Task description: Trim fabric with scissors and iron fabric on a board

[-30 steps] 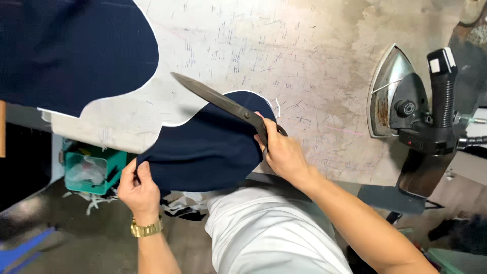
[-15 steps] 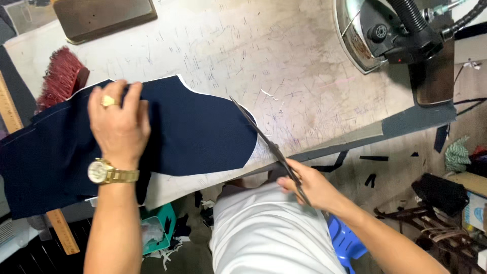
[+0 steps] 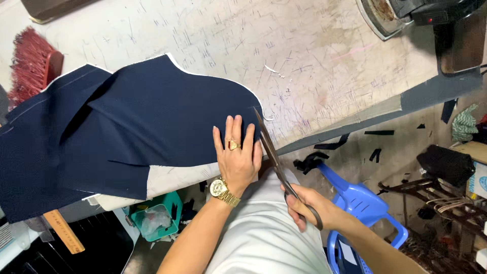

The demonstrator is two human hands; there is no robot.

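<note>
A piece of navy cloth (image 3: 127, 122) is spread over the near edge of the scratched, chalk-marked bench (image 3: 324, 56), its rounded right end trimmed with a pale edge. The left hand (image 3: 236, 157) is laid flat on that end, fingers spread, nothing being gripped; a gold ring and a gold watch (image 3: 222, 190) are worn on it. Long tailor's shears (image 3: 276, 162) are held by the handles in the closed grip of the right hand (image 3: 312, 210), the blades brought nearly together and pointed up along the cloth's right edge, just beside the left hand. A red brush (image 3: 31, 63) is seen at the far left, an iron (image 3: 390, 15) at the top right, a blue plastic chair (image 3: 362, 208) below the bench.
</note>
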